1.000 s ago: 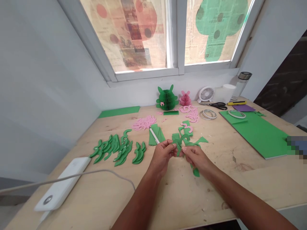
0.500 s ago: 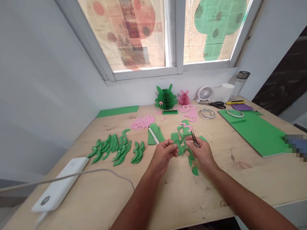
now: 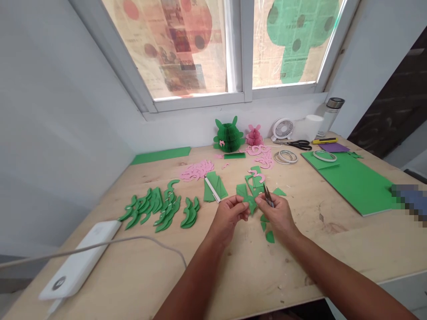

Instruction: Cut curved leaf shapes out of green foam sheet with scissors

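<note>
My left hand (image 3: 230, 218) is closed, thumb and fingers pinching a green paper piece (image 3: 251, 202) in front of me. Opposite it, my right hand (image 3: 277, 217) keeps small scissors (image 3: 267, 195) in its grip, the dark pointed blades aimed away from me. Its thumb and fingertip also meet the edge of the paper piece. Green paper offcuts (image 3: 270, 237) lie under and beside the right hand. Just beyond the left hand, a white pen (image 3: 212, 189) rests on green paper sheets (image 3: 218, 183). Curved green cutouts (image 3: 168, 211) are heaped to the left.
Pink cutouts (image 3: 196, 170) lie farther back. Near the wall stand a green paper figure (image 3: 228, 137), a pink one (image 3: 254, 135), a small fan (image 3: 283, 129) and a bottle (image 3: 330, 118). A green board (image 3: 360, 189) is at right, a power bank (image 3: 82, 260) with its cable at left.
The view has shifted slightly. Both hands have drawn closer together around the green paper piece, and my right fingertips have come down nearer to my left ones.
</note>
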Action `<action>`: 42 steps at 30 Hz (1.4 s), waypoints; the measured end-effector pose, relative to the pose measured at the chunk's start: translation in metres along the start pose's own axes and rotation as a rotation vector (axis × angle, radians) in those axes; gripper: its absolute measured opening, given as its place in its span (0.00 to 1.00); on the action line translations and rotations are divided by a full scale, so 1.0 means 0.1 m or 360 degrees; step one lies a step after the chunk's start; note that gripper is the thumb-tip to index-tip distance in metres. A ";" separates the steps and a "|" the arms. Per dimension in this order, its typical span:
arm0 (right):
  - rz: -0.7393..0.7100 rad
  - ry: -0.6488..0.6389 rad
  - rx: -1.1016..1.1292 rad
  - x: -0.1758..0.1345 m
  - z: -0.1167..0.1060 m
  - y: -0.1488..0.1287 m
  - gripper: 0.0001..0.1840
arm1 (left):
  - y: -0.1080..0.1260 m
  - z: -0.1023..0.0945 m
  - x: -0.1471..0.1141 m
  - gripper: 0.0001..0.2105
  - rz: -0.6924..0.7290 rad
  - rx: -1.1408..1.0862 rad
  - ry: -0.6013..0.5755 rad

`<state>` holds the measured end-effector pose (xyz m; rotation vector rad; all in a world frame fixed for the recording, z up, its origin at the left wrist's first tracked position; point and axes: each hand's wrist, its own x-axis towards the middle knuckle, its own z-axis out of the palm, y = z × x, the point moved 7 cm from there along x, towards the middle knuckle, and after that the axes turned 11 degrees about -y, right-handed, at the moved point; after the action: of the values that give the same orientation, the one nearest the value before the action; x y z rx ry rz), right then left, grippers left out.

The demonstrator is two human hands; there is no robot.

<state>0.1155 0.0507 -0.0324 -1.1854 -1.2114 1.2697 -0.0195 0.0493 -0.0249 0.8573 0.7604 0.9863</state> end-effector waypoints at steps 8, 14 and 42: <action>-0.0061 0.0017 0.0035 0.01 -0.04 -0.07 0.18 | 0.00 0.02 0.01 0.08 -0.0002 0.0231 -0.0027; -0.0048 0.0017 0.0046 -0.01 -0.02 -0.07 0.19 | 0.00 0.03 0.01 0.09 0.0021 0.0182 -0.0020; -0.0083 -0.0368 -0.0252 0.01 0.15 -0.07 0.12 | 0.05 -0.08 0.01 0.11 0.0132 0.0259 0.0141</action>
<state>0.1006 0.0513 -0.0248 -1.1330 -1.5260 1.3178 -0.0277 0.0536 -0.0242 0.9975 0.8960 1.0516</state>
